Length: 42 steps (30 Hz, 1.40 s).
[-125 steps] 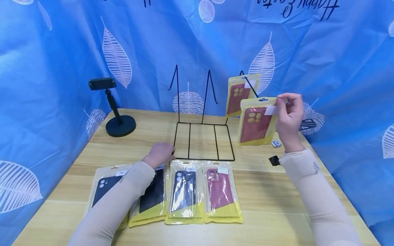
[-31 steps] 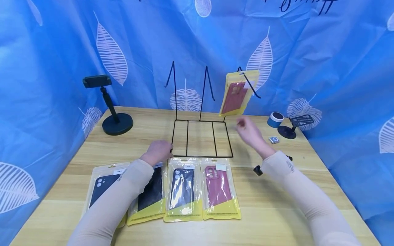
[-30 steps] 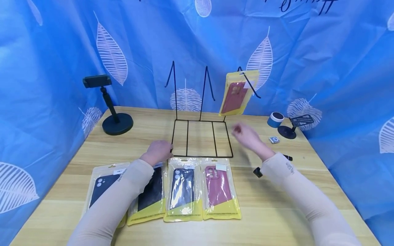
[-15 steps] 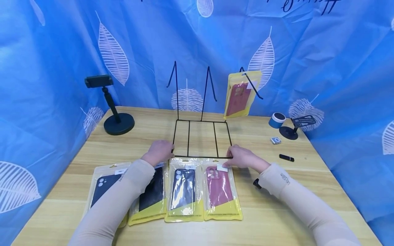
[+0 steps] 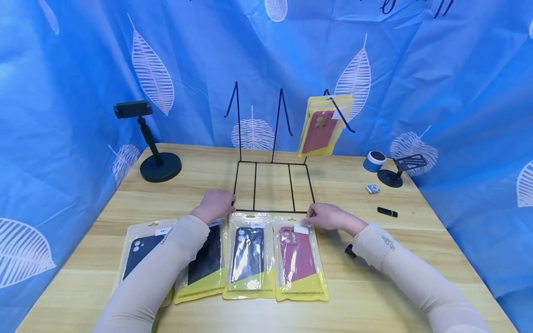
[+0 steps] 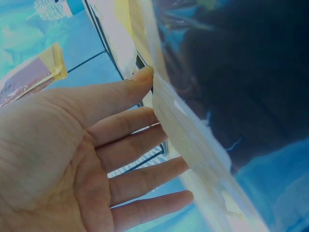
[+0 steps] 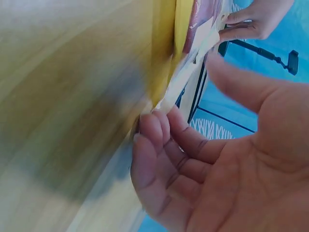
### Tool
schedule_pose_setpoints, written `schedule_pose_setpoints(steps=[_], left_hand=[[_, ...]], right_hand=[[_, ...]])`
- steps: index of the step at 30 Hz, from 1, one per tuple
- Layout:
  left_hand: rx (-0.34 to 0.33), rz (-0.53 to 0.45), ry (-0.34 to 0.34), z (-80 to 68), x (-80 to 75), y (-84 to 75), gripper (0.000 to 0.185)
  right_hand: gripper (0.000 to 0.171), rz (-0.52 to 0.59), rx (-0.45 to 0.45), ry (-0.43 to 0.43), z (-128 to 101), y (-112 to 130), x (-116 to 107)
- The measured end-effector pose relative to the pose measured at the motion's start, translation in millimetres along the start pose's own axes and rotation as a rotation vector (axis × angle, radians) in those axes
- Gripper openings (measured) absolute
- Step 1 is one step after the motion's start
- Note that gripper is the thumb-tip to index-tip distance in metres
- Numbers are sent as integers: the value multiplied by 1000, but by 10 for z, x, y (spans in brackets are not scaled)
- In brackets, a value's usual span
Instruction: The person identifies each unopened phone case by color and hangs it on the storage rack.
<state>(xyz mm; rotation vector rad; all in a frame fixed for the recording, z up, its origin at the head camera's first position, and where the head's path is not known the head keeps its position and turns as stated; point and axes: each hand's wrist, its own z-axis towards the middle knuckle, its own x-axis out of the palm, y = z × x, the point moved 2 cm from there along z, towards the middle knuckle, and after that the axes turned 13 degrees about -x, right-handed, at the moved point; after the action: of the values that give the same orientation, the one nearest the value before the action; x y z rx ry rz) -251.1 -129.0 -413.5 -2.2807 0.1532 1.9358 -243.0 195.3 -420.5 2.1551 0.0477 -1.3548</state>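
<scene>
One pink-case packet (image 5: 300,256) pinched, right hand (image 5: 328,216); left hand (image 5: 214,205) at rack (image 5: 255,185)

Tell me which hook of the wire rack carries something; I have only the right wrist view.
Observer: The right-hand hook of the wire rack; a yellow-edged packaged pink case hangs there.

Operator: List what lies in the row to the left of the pink packet at the right hand.

Observer: Three packets with dark cases, as the head view shows.

Operator: Report what stands at the back right of the table.

Observer: A small blue-and-white cylinder beside a small black stand.
</scene>
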Motion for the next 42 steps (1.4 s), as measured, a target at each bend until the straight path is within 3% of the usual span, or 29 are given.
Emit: schedule_pose_setpoints(steps=[6,14,25,34,42], left_hand=[[-4,4,4,12,5,5,16],[-7,-1,8,21,14,9,15],[-1,-3,-3,25,30,10,15],[1,-5,-13,19,35,17,15],[-1,-1,-10,-1,16,9,16]], right_hand=[[15,-8,-47,-39,31,-100,21],[11,29,-126,-96,-44,-119,-6],[12,450,-295,-307,-269,-20,-221],[13,459,-532,-539,-454,161,-430],[5,433,-709,-702,-518,336,-482]])
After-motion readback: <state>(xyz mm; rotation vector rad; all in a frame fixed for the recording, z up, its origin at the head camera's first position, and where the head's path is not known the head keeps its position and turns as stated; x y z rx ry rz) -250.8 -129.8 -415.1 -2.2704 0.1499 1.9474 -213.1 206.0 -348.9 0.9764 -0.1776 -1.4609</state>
